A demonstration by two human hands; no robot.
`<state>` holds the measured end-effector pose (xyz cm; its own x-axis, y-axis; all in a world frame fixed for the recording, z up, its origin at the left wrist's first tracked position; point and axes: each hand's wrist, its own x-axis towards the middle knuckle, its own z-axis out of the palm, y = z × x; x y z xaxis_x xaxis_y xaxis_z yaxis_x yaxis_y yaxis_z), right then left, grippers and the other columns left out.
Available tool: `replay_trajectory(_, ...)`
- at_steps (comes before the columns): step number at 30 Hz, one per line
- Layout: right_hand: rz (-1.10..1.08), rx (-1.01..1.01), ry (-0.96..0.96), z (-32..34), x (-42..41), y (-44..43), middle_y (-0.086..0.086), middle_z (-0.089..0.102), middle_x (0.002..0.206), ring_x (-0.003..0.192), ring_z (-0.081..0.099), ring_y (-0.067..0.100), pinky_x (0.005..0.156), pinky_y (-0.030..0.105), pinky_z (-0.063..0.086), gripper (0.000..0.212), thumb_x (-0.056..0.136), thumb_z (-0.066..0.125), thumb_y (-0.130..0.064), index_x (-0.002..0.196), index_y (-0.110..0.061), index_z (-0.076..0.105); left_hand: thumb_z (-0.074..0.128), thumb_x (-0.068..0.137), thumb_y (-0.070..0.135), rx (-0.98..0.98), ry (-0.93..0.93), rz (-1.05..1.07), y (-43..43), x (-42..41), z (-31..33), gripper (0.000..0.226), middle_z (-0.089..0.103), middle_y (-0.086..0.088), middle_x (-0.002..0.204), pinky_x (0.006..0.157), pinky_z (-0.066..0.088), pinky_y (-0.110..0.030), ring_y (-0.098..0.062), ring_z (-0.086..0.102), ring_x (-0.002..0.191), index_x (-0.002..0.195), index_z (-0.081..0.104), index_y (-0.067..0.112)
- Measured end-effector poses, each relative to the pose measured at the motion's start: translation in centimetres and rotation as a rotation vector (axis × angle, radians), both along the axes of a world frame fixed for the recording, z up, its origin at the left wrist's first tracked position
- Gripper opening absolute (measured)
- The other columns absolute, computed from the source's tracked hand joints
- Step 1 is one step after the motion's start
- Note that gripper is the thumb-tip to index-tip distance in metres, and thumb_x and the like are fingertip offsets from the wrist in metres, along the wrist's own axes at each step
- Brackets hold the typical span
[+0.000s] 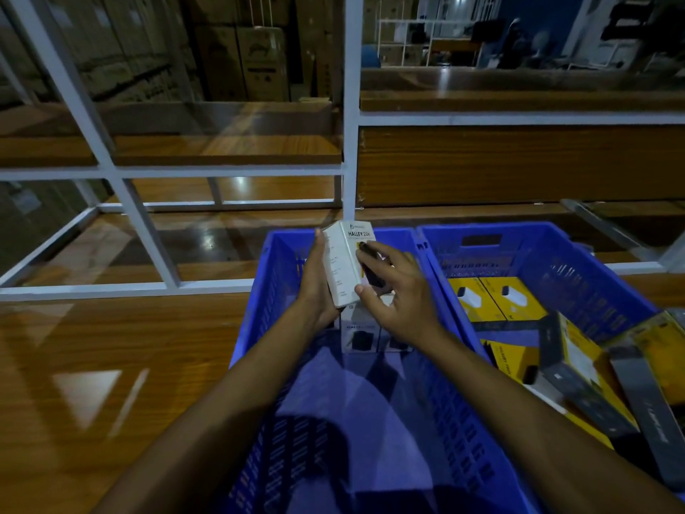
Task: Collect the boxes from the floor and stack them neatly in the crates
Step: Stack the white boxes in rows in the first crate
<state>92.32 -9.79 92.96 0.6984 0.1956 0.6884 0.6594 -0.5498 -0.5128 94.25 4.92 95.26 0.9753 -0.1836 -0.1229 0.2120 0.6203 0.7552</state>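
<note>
The left crate (281, 254) holds only a few white boxes (357, 335), lying at its far end, so a new one set there has little to lean on and may topple into the bare near half. The right crate (556, 261), touching the left crate's right wall, shows what a careless drop does: its yellow boxes (496, 298) lie flat at the back, but those nearer you (578, 372) sit tilted. You hold the box (343, 265) upright above the left crate's far end, over the white boxes. Your left hand (315, 283) presses flat against its side, fingers straight, and your right hand (400, 291) pinches its front with thumb and forefinger. That hold looks light: ease either hand early and the box may slip, land crooked and knock the ones below askew.
</note>
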Motion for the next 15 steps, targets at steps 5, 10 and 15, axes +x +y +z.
replay_trajectory(5,0.002,-0.134,-0.13,1.0,-1.0,0.2,0.008,0.058,0.136,0.111,0.052,0.024,0.09,0.023,0.041,0.052,0.083,0.067,-0.041,0.124,-0.011,0.069,0.033,0.094,0.068,-0.018,0.032,-0.023,0.1,-0.2,-0.1,0.063,0.071,-0.016,0.114,0.099,0.049,-0.054,-0.03,0.07,0.102,0.12,0.065,0.02)
replay_trajectory(10,0.016,-0.091,-0.17,1.4,-1.7,0.5,0.008,0.057,0.136,0.114,0.05,0.023,0.096,0.009,0.033,0.048,0.083,0.07,-0.032,0.125,-0.009,0.067,0.03,0.096,0.066,-0.025,0.038,-0.057,0.2,-0.6,0.3,0.063,0.074,-0.015,0.106,0.081,0.059,-0.045,-0.028,0.073,0.092,0.117,0.066,0.018)
replay_trajectory(15,0.006,0.233,0.078,1.1,-1.0,0.3,-0.005,0.045,0.147,0.133,0.042,0.006,0.105,0.015,0.035,0.069,0.085,0.062,-0.039,0.146,-0.013,0.044,0.026,0.095,0.068,0.16,-0.001,-0.104,0.7,-0.3,0.8,0.066,0.073,-0.014,0.11,0.078,0.058,-0.039,-0.029,0.072,0.093,0.119,0.066,0.02)
